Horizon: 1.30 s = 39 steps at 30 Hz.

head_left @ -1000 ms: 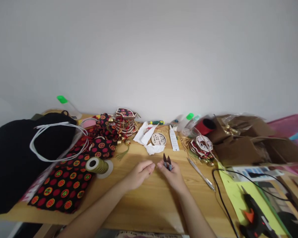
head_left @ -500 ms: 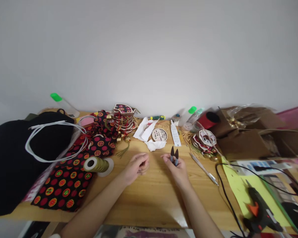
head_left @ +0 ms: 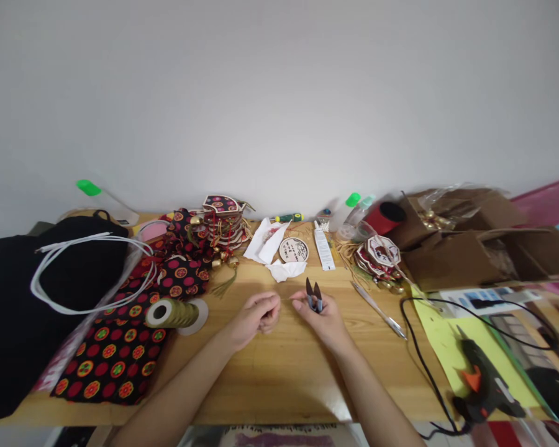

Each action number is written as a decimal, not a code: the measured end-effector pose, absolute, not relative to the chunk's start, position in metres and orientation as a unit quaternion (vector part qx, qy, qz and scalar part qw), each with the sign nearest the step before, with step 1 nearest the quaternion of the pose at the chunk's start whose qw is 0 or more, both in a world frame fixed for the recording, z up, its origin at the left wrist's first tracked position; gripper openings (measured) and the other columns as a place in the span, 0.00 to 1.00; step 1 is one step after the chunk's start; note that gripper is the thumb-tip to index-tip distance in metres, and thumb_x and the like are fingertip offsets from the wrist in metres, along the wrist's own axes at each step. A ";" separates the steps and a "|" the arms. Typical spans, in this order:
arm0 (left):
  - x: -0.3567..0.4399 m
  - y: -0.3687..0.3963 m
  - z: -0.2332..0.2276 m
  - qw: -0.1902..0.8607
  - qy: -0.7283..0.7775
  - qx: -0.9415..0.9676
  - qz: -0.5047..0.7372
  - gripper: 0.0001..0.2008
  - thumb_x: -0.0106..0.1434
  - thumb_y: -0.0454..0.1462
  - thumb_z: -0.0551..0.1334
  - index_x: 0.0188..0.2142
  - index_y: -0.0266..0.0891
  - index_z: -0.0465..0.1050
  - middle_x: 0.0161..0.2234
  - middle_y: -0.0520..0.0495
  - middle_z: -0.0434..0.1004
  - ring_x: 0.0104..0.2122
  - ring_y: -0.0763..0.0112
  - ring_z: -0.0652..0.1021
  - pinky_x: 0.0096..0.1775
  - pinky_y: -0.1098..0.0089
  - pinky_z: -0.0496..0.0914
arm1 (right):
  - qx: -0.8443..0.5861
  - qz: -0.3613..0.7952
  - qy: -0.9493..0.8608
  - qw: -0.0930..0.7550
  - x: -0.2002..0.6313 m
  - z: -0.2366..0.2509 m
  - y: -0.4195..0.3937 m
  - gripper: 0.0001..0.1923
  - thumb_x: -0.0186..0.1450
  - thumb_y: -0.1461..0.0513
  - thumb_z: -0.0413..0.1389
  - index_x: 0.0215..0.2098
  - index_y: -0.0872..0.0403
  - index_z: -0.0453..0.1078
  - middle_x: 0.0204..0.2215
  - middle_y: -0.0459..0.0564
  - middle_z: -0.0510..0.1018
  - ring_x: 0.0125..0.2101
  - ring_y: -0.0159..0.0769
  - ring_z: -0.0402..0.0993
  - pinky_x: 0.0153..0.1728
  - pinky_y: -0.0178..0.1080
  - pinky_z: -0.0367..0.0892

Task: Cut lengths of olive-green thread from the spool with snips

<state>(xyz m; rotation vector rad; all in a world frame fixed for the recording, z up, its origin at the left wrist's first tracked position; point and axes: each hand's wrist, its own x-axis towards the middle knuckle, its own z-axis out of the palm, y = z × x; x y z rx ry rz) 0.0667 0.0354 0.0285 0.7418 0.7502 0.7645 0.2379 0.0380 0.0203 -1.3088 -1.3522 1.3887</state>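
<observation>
My right hand is closed around small thread snips with blue handles; their dark blades point up and away, slightly parted. My right thumb and forefinger pinch one end of a thin, pale thread. To its left, my left hand is curled closed at the thread's other end, fingertips pressed together. Both hands hover just above the wooden table. Beyond them lie crumpled white paper and a round wooden disc with dark writing.
At left are a spool of olive cord, patterned fabric, a white cable and a stack of ornaments. To the right lie a silver pen, octagonal ornaments, cardboard boxes and a glue gun with black cord.
The view has shifted slightly, so things on the table sit a little further left. My hands keep their grip, and the thread between them now shows as a thin, taut line.
</observation>
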 end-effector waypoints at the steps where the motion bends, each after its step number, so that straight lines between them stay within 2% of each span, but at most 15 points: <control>1: 0.066 0.035 0.029 0.794 0.350 0.347 0.356 0.19 0.55 0.48 0.59 0.20 0.38 0.57 0.11 0.62 0.48 0.13 0.84 0.50 0.18 0.77 0.45 | -0.515 0.544 -0.534 0.391 0.238 0.020 0.038 0.19 0.53 0.49 0.59 0.30 0.57 0.74 0.16 0.42 0.63 0.19 0.26 0.55 0.21 0.31 0.55; 16: 0.067 0.035 0.023 0.782 0.369 0.359 0.352 0.19 0.54 0.50 0.59 0.21 0.38 0.59 0.11 0.63 0.46 0.12 0.85 0.49 0.18 0.77 0.45 | -0.507 0.532 -0.560 0.383 0.236 0.027 0.040 0.16 0.55 0.51 0.57 0.25 0.56 0.69 0.19 0.44 0.66 0.20 0.27 0.58 0.22 0.32 0.57; 26: 0.056 0.047 0.028 0.673 0.472 0.355 0.445 0.20 0.47 0.51 0.65 0.24 0.35 0.68 0.11 0.63 0.47 0.13 0.85 0.50 0.18 0.76 0.46 | -0.534 0.490 -0.555 0.409 0.244 0.029 0.043 0.14 0.54 0.52 0.57 0.25 0.56 0.70 0.17 0.43 0.64 0.19 0.27 0.55 0.20 0.32 0.56; 29: 0.050 0.048 0.037 0.592 0.527 0.381 0.476 0.18 0.48 0.50 0.64 0.25 0.36 0.70 0.12 0.62 0.48 0.14 0.84 0.51 0.19 0.76 0.48 | -0.554 0.446 -0.547 0.441 0.252 0.033 0.045 0.14 0.53 0.52 0.57 0.25 0.56 0.70 0.17 0.44 0.65 0.19 0.28 0.57 0.21 0.32 0.57; 32: 0.043 0.035 0.052 0.424 0.619 0.471 0.463 0.14 0.51 0.46 0.62 0.24 0.37 0.71 0.15 0.57 0.59 0.17 0.80 0.59 0.21 0.75 0.54 | -0.582 0.394 -0.547 0.454 0.268 0.043 0.039 0.14 0.53 0.52 0.57 0.24 0.56 0.70 0.17 0.44 0.64 0.19 0.28 0.57 0.20 0.32 0.56; 35: 0.032 0.012 0.062 0.266 0.671 0.566 0.398 0.12 0.54 0.45 0.59 0.26 0.38 0.74 0.17 0.54 0.65 0.19 0.77 0.63 0.25 0.74 0.58 | -0.616 0.355 -0.571 0.412 0.293 0.051 0.026 0.13 0.54 0.53 0.57 0.25 0.55 0.71 0.15 0.42 0.61 0.17 0.28 0.56 0.19 0.33 0.55; 39: 0.012 -0.012 0.055 0.183 0.702 0.612 0.315 0.14 0.57 0.45 0.56 0.28 0.39 0.74 0.17 0.55 0.66 0.18 0.77 0.64 0.25 0.74 0.60 | -0.663 0.337 -0.575 0.340 0.330 0.046 0.008 0.13 0.52 0.53 0.56 0.25 0.56 0.71 0.14 0.43 0.63 0.17 0.30 0.58 0.19 0.34 0.55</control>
